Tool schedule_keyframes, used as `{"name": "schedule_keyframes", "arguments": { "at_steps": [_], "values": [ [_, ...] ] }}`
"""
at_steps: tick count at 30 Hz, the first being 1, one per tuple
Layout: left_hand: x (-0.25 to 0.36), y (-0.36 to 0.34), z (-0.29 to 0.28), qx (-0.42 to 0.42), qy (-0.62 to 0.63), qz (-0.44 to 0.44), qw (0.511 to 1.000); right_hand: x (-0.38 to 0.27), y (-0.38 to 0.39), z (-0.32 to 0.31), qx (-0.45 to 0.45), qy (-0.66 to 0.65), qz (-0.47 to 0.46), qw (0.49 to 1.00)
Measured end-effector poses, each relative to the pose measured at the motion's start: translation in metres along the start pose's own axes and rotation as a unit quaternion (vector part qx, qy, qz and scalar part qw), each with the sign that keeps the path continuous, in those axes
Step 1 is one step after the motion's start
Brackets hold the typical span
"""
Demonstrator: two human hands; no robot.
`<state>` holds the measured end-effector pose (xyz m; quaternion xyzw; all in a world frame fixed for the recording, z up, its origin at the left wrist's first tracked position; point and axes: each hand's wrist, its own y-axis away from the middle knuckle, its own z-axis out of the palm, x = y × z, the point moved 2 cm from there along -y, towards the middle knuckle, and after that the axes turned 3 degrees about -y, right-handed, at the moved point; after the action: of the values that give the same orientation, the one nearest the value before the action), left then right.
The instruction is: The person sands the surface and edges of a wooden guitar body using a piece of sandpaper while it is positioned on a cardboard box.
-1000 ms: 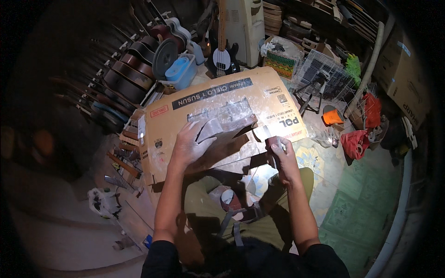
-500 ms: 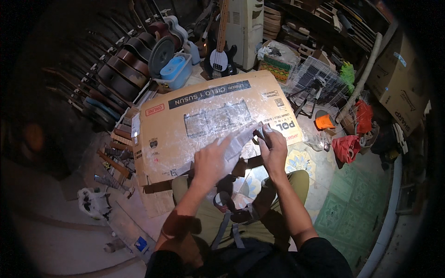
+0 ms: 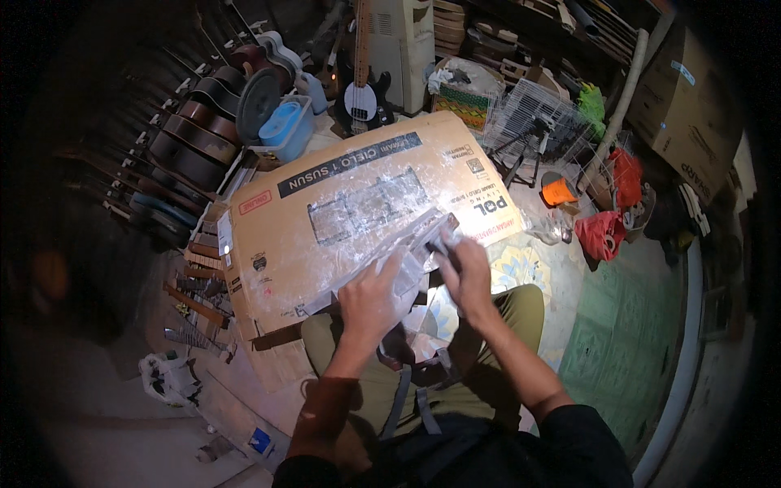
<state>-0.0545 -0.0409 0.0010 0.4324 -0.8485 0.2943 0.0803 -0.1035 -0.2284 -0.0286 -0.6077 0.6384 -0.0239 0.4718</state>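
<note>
A long, pale, dusty bar-like piece [image 3: 413, 233] lies slantwise over the near part of a cardboard sheet [image 3: 333, 260], its far end toward the right. My left hand [image 3: 370, 297] is closed round its near end, fingers pointing away from me. My right hand [image 3: 467, 276] is bent in beside the piece's far part, thumb and fingers pressed round a small dark thing against it. What that thing is does not show clearly. White dust covers the piece and is smeared over the cardboard.
Several guitars [image 3: 191, 134] stand in a row at the left, and a dark bass guitar [image 3: 359, 102] stands beyond the cardboard. Wood scraps [image 3: 195, 297] lie at the left. A wire cage [image 3: 541, 122], an orange container [image 3: 558, 190] and a red bag [image 3: 600, 234] are at the right.
My right hand has moved from the far end of the pale piece slightly nearer along its side. My left hand keeps its hold. The whole view has shifted a little.
</note>
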Motion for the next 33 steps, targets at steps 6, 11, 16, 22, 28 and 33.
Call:
{"name": "schedule_keyframes", "arguments": {
  "at_steps": [6, 11, 16, 22, 28, 33],
  "values": [
    [-0.009, -0.004, 0.0, 0.009, 0.006, -0.003, 1.0, -0.008, 0.005, 0.006, -0.014, 0.004, 0.002, 1.0],
    [-0.002, -0.008, -0.004, 0.0, 0.013, -0.004, 1.0, 0.005, -0.011, 0.004, 0.018, 0.027, 0.015, 0.999],
    [-0.003, -0.01, -0.006, -0.044, -0.012, -0.032, 0.998, 0.029, -0.024, -0.003, 0.025, 0.033, 0.053, 0.998],
    [-0.005, -0.01, -0.003, -0.01, -0.006, 0.001, 1.0, 0.047, -0.007, 0.008, -0.094, 0.094, 0.073, 0.988],
    [-0.018, -0.019, -0.013, -0.012, -0.023, -0.018, 1.0, 0.009, -0.01, 0.017, -0.057, -0.016, 0.044, 0.997],
    [-0.026, -0.026, -0.009, 0.01, -0.032, -0.007, 0.999, -0.016, -0.015, 0.017, -0.021, -0.028, 0.014, 0.999]
  ]
}}
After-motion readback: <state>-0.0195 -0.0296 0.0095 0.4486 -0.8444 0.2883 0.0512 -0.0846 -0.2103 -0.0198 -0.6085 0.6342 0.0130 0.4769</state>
